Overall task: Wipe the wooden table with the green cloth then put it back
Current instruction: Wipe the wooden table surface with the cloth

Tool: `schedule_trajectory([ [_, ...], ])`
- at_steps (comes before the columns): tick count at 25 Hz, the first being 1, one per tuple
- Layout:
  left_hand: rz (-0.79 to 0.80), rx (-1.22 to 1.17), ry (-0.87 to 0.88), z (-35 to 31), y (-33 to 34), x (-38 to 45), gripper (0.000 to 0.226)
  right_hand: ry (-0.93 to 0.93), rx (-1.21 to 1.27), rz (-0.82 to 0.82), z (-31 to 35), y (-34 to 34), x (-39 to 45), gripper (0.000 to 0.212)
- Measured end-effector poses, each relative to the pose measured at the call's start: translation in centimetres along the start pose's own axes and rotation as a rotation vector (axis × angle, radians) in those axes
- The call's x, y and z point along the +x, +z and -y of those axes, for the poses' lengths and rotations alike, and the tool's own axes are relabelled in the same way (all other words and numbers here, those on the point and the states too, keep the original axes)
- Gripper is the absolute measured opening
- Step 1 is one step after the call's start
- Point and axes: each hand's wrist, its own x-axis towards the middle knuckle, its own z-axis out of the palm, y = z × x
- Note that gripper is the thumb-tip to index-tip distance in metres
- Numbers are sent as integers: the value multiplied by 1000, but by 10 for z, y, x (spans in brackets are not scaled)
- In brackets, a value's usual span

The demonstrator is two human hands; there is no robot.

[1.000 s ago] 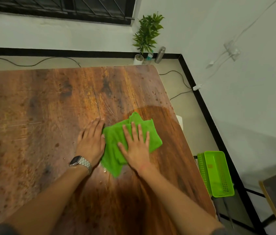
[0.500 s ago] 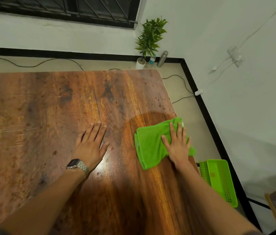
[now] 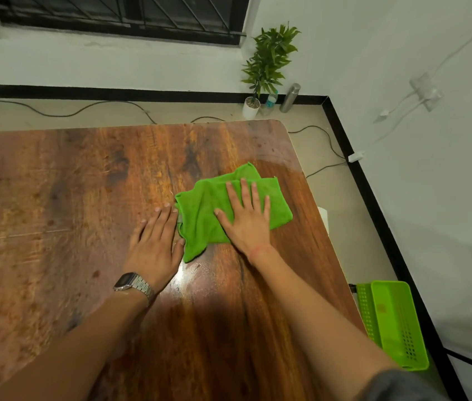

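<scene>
From my feed, the wooden table [image 3: 55, 198] fills most of the view, its right edge and rounded far-right corner in sight. The green cloth [image 3: 203, 209] lies rumpled and partly folded on the table's right half, clear of the edge. My right hand [image 3: 248, 224] lies flat on top of it, palm down, fingers spread wide and gripping nothing. My left hand [image 3: 155, 247] is flat on the bare wood just beside the cloth's left edge, fingers extended and close together, thumb touching or almost touching the fabric; I cannot tell which. A metal wristwatch [image 3: 133, 285] sits on the left wrist. A glossy, darker wet-looking patch shows on the wood around and in front of the cloth.

Nothing stands on the table near the cloth. On the floor beyond the far corner I see a potted plant [image 3: 266, 62], a small clear bottle [image 3: 269, 103] and a steel flask [image 3: 289, 97] against the wall, with cables [image 3: 64, 112] trailing along the floor.

A green plastic basket [image 3: 397, 322] sits off the table's right side, lower down; the part of its inside I can see holds nothing.
</scene>
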Motion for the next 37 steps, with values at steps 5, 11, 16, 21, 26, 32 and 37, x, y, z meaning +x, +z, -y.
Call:
schedule_trajectory([
  [5, 15, 35, 9, -2, -1, 1, 60, 130, -62, 34, -78, -10, -75, 70],
  [11, 22, 97, 51, 6, 3, 23, 63, 278, 30, -3, -103, -22, 13, 71],
  [16, 6, 100, 51, 7, 9, 30, 64, 325, 99, -25, -75, -34, 121, 69],
  [21, 0, 100, 47, 6, 10, 30, 65, 95, 61, 21, 7, -24, 163, 67],
  [26, 6, 76, 50, 4, 8, 29, 65, -167, 9, 35, 14, -10, 88, 57],
  [32, 7, 69, 37, 6, 7, 29, 65, 104, -14, -3, -100, -27, 49, 59],
  [37, 4, 72, 30, 6, 7, 28, 65, 206, 69, -24, -100, -42, 150, 57],
])
